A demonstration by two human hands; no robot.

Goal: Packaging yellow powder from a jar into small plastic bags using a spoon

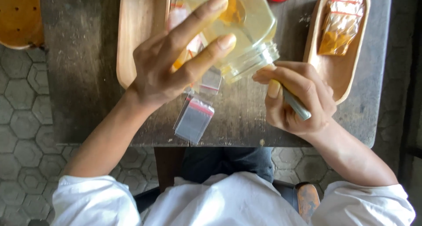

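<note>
Nearest, small clear zip bags (194, 119) lie on the dark table (83, 76). Above them, the left hand (169, 61) grips a tilted glass jar (239, 26); the right hand (294, 98) pinches a metal handle (295, 104) at its mouth. Wooden trays (140, 28) sit beyond.

1. View: single head camera, worn above the hands, facing straight down.
2. Range: close; left hand (169, 67) and right hand (296, 98) fill the centre, forearms running to the lower edge.
3. Field: dark table (79, 76) beneath the hands, tiled floor (22, 120) outside the left hand.
4. Shared coverage: none, one view.
</note>
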